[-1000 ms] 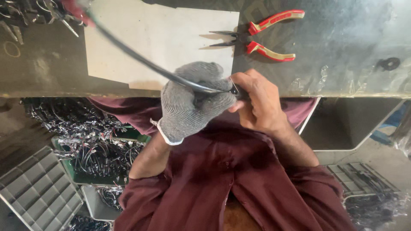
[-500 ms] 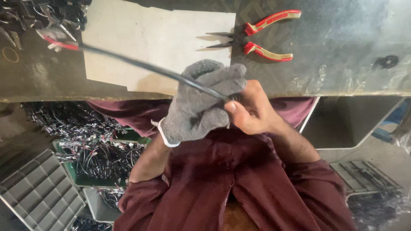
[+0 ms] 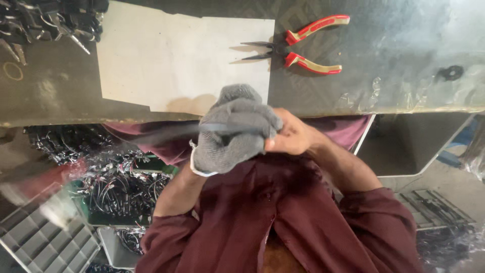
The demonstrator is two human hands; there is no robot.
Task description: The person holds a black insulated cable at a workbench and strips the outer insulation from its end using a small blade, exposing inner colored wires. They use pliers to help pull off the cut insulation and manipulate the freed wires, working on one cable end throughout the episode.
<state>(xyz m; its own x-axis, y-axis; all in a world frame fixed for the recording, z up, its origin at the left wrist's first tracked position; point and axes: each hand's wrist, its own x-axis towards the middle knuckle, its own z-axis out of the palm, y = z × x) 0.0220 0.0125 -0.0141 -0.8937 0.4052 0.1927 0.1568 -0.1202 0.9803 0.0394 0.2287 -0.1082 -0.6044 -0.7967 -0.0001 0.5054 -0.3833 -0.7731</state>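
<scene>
Grey knit-gloved left hand point(image 3: 233, 130) round thin cable point(image 3: 172, 132)

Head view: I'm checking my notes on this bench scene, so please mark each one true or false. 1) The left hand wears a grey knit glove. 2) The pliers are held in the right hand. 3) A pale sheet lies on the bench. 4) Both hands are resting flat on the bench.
1) True: the left hand wears a grey knit glove and is closed around a thin dark cable, blurred by motion.
2) False: the red-handled pliers lie on the bench, away from both hands. The bare right hand pinches at the cable's end.
3) True: the pale sheet lies flat, left of the pliers.
4) False: both hands are below the bench edge, in front of the maroon shirt.
</scene>
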